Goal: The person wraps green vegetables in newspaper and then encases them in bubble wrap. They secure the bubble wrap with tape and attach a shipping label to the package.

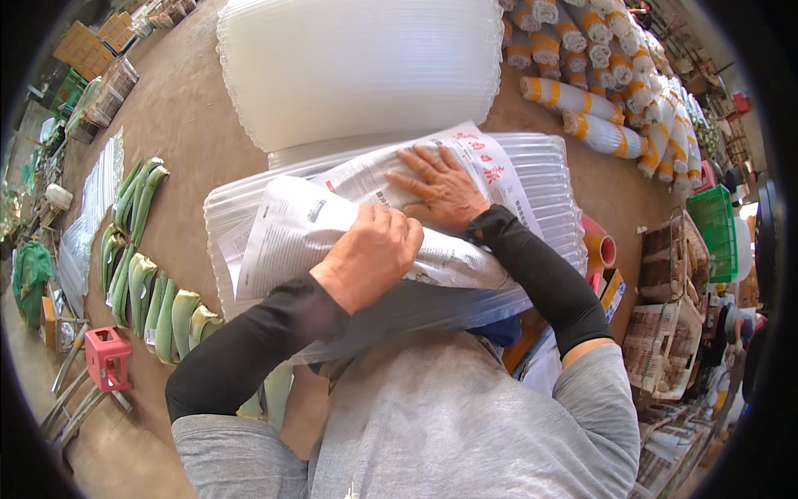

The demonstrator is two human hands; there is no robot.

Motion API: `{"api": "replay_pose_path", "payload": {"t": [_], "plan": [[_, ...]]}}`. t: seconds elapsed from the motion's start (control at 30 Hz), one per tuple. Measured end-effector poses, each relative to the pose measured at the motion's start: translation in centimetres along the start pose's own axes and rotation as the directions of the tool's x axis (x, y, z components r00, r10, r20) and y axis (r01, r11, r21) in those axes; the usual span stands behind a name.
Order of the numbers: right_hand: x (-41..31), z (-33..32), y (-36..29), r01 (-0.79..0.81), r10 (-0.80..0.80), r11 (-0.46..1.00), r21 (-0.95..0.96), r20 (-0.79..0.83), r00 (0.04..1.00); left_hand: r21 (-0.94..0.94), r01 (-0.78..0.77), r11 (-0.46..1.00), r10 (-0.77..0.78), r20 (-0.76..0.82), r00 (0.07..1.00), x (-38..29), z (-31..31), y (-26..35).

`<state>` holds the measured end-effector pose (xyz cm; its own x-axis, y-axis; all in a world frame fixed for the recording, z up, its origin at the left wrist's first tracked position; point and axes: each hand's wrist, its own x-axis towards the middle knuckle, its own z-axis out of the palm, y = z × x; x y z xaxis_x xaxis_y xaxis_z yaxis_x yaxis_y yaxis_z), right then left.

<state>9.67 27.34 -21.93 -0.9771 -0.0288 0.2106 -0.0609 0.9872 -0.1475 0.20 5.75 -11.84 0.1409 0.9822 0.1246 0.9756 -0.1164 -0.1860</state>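
Observation:
Before me lies a ribbed, clear plastic air-column cushioning sheet (541, 163), with printed newspaper (499, 156) spread across it. The near part of the paper is folded up and over into a loose bulge. My left hand (374, 257) has its fingers curled on the folded newspaper, gripping it near the middle. Just beyond it, my right hand (439, 187) lies flat on the paper with fingers spread. Whether anything is inside the fold is hidden. A large pile of the same plastic sheeting (361, 68) stands directly ahead.
Thick green aloe-like leaves (165, 312) lie in rows on the floor at left, near a pink plastic stool (107, 357). Wrapped rolls with orange tape (601, 132) are heaped at upper right. A tape roll (601, 251), plastic crates (664, 343) and a green basket (712, 232) stand right.

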Motion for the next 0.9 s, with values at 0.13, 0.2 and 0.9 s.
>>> {"api": "replay_pose_path", "payload": {"t": [0.13, 0.2, 0.9], "plan": [[-0.6, -0.1, 1.7, -0.090, 0.089, 0.993, -0.081, -0.013, 0.996, -0.072, 0.042, 0.997, -0.041, 0.005, 0.999, -1.0, -0.7, 1.1], [-1.2, -0.2, 2.4, -0.120, 0.121, 0.988, -0.102, 0.002, 0.993, -0.170, 0.056, 0.984, -0.044, 0.068, 0.997, -1.3, -0.5, 0.9], [-11.2, -6.8, 7.0, -0.419, 0.427, 0.904, 0.088, -0.102, 0.899, -0.651, 0.326, 0.686, 0.295, 0.658, 0.693, 8.5, 3.6, -9.7]]}}
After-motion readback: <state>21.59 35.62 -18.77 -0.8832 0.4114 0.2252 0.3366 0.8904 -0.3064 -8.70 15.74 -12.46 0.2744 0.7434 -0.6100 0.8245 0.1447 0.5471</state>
